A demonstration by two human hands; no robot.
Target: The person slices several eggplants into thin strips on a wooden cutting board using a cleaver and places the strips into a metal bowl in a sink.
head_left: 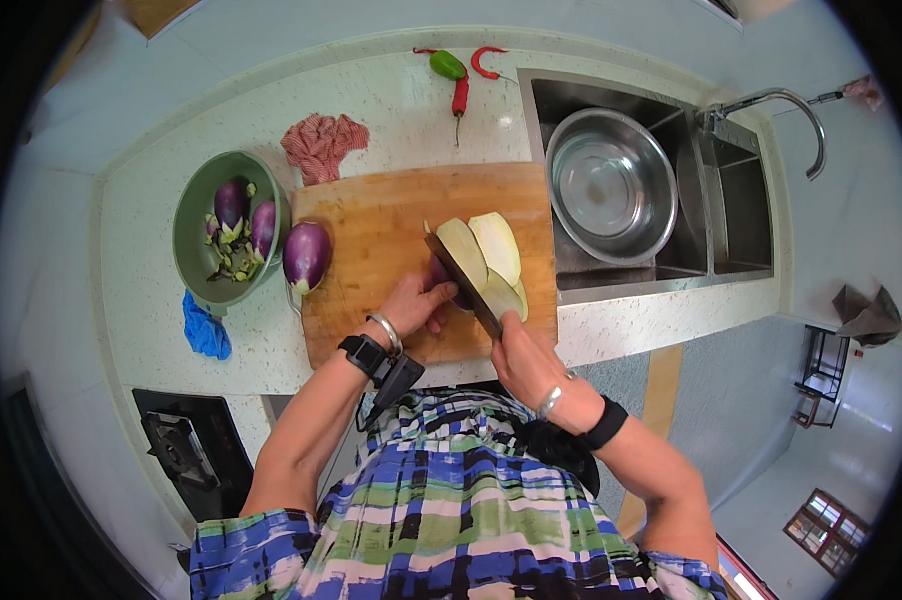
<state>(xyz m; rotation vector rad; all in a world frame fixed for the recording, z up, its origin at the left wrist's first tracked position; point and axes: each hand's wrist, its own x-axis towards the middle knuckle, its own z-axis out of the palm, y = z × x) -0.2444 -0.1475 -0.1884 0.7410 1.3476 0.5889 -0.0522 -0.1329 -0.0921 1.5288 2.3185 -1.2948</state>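
On the wooden cutting board, my left hand has its fingers closed on a purple eggplant, mostly hidden by the hand and the blade. My right hand grips a kitchen knife by its handle. The dark blade slants from upper left to lower right, right against my left fingertips. Several pale eggplant slices lie flat to the right of the blade, overlapping each other. A whole eggplant rests at the left edge of the board.
Left of the board stands a green basin with eggplants and trimmings, a blue cloth below it. A red checked cloth and peppers lie behind the board. At right, a metal bowl sits in the sink under a curved faucet.
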